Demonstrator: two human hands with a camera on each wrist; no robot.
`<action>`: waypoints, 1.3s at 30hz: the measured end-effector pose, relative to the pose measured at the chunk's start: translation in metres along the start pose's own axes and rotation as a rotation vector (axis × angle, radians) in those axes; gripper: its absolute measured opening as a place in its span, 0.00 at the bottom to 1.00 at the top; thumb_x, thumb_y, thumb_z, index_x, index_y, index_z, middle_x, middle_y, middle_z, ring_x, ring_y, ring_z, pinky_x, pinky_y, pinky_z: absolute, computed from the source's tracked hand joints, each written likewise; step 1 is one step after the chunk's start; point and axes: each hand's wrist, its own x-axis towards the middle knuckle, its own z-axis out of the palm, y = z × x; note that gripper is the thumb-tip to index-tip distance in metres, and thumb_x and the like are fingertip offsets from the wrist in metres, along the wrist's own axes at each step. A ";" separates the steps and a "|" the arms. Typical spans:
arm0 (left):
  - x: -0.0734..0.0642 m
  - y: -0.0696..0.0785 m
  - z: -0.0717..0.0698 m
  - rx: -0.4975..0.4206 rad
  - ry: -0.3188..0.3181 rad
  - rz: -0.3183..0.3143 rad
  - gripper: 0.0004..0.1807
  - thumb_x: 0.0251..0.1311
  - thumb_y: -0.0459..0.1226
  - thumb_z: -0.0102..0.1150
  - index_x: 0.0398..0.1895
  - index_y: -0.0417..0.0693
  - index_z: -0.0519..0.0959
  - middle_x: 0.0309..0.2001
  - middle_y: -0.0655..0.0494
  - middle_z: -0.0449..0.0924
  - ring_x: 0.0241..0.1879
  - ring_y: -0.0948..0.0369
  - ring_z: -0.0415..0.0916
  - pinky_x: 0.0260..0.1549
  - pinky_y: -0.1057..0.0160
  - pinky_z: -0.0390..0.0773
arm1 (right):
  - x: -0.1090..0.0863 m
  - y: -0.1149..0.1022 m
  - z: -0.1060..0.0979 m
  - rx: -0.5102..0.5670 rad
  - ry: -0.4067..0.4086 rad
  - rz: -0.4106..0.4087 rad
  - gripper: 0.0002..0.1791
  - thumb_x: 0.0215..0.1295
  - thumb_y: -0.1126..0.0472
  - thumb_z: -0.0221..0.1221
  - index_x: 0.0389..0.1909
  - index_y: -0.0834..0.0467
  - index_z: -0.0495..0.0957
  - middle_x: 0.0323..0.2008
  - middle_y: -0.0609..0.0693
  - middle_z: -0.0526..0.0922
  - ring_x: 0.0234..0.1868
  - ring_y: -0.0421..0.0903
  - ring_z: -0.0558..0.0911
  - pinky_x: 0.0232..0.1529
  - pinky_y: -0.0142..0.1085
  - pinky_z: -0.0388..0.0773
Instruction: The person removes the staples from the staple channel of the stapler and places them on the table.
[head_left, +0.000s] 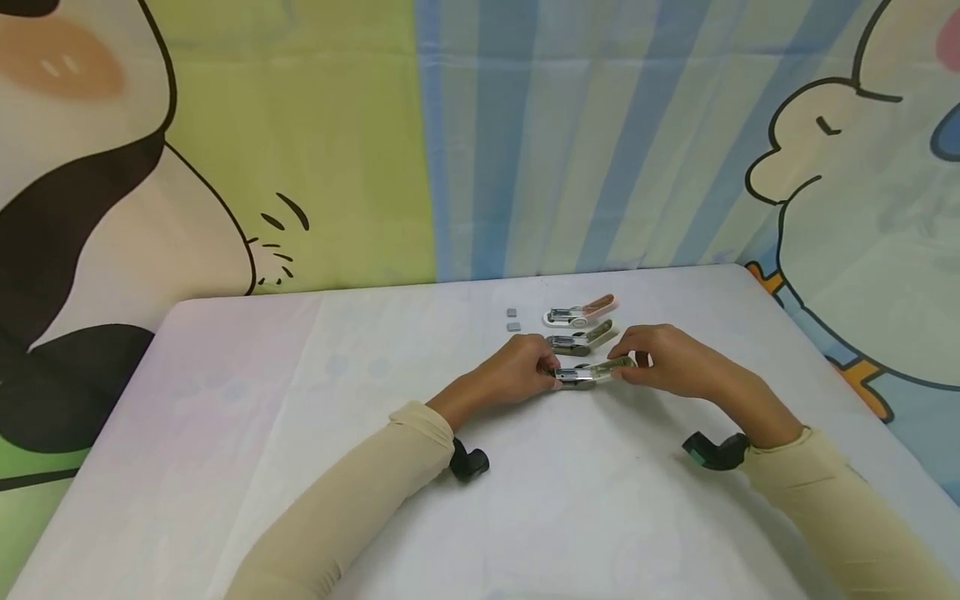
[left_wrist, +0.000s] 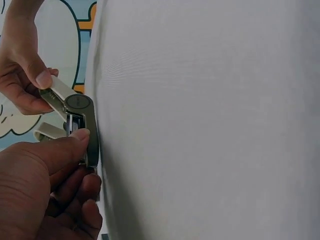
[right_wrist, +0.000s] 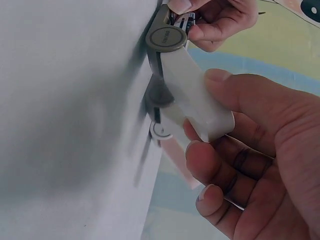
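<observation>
An opened grey-green and white stapler (head_left: 577, 379) is between the two hands, its top arm swung up from its base. My left hand (head_left: 521, 368) pinches the base end; in the left wrist view the thumb (left_wrist: 80, 135) lies on the metal staple channel. Around the raised white arm (right_wrist: 192, 95) the thumb and fingers of my right hand (head_left: 663, 358) are curled. Just behind lies a second grey-green stapler (head_left: 572, 344), also with its arm raised. Behind that sits a pink and white stapler (head_left: 600, 307) in the same opened state. Fingers partly cover the held stapler.
Two small grey blocks, one nearer (head_left: 513, 327) and one farther (head_left: 512, 313), lie left of the back staplers. They look like staple strips. A white cloth covers the table (head_left: 300, 467), whose back edge meets a cartoon-printed curtain (head_left: 337, 167).
</observation>
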 end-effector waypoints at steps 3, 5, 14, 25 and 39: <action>0.001 -0.001 0.003 0.011 0.004 -0.010 0.10 0.56 0.35 0.70 0.40 0.40 0.85 0.34 0.57 0.77 0.33 0.66 0.73 0.33 0.72 0.73 | -0.001 0.002 0.003 0.009 0.001 0.021 0.13 0.61 0.63 0.66 0.46 0.61 0.84 0.40 0.48 0.82 0.29 0.39 0.75 0.27 0.33 0.74; 0.001 -0.001 0.004 0.019 0.007 -0.022 0.10 0.56 0.35 0.70 0.40 0.41 0.85 0.33 0.59 0.76 0.33 0.66 0.72 0.33 0.72 0.72 | -0.002 0.004 0.005 0.017 0.003 0.032 0.13 0.62 0.63 0.66 0.46 0.61 0.84 0.40 0.48 0.82 0.29 0.39 0.75 0.27 0.33 0.74; -0.012 -0.009 -0.007 -0.006 0.016 -0.098 0.16 0.61 0.38 0.65 0.50 0.40 0.82 0.39 0.57 0.78 0.36 0.65 0.74 0.37 0.69 0.73 | 0.002 0.001 0.012 -0.011 0.077 0.093 0.18 0.67 0.55 0.62 0.51 0.62 0.81 0.43 0.50 0.82 0.36 0.42 0.77 0.31 0.36 0.75; -0.077 -0.053 -0.102 0.656 0.210 -0.296 0.47 0.59 0.68 0.51 0.72 0.45 0.64 0.74 0.39 0.46 0.73 0.42 0.39 0.66 0.40 0.45 | 0.015 0.017 0.004 -0.173 0.236 0.218 0.26 0.69 0.52 0.59 0.61 0.65 0.73 0.57 0.64 0.74 0.60 0.63 0.69 0.56 0.61 0.67; -0.125 -0.127 -0.131 0.592 0.118 -0.654 0.66 0.41 0.84 0.30 0.79 0.57 0.38 0.70 0.47 0.04 0.65 0.38 0.02 0.48 0.26 0.13 | 0.041 0.073 0.012 -0.221 0.010 0.570 0.61 0.59 0.21 0.41 0.75 0.52 0.22 0.69 0.61 0.10 0.64 0.68 0.12 0.45 0.81 0.26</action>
